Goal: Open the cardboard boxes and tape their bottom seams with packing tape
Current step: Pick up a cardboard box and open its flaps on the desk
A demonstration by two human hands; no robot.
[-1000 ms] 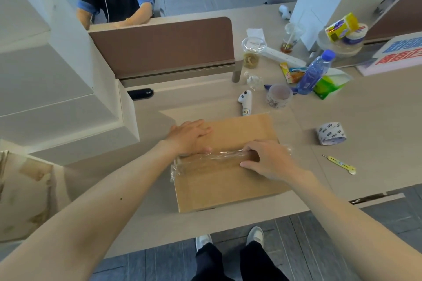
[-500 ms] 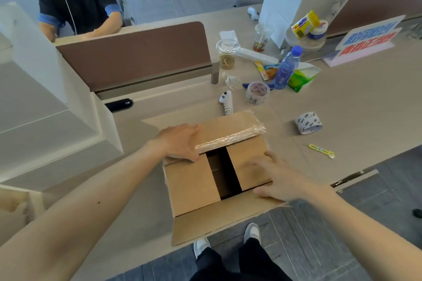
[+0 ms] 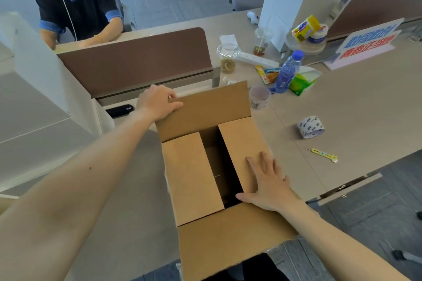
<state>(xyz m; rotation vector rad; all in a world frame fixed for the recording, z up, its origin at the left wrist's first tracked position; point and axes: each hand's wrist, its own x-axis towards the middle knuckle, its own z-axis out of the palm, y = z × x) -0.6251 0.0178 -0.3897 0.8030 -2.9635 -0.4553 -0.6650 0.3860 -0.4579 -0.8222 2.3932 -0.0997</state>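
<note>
Cardboard box (image 3: 194, 180): stands on the table (image 3: 356, 107) at its near edge, directly in front of you, open end up. Both long flaps are folded outward, the far one raised upright, the near one hanging over the table edge toward you. The two short inner flaps lie roughly level, with a dark gap between them.

Your left hand (image 3: 157, 102): gripping the left top corner of the far flap, fingers curled over its edge, thumb on the near face.

Your right hand (image 3: 269, 183): spread flat, palm down, pressing on the right inner flap; thumb at the edge of the gap. It grips nothing.

Printed tape roll (image 3: 311, 127): lying on the table right of the box, well apart from it.

Yellow cutter (image 3: 324, 154): flat on the table, just nearer you than the printed roll.

Clear tape roll (image 3: 260, 97): on the table just beyond the box's far right corner.

Blue water bottle (image 3: 287, 72): beyond the clear roll, beside a green packet (image 3: 302, 83).

Two lidded plastic cups (image 3: 228, 58): farther back by the brown divider (image 3: 137, 61).

Seated person in a dark shirt (image 3: 77, 7): behind the divider.
</note>
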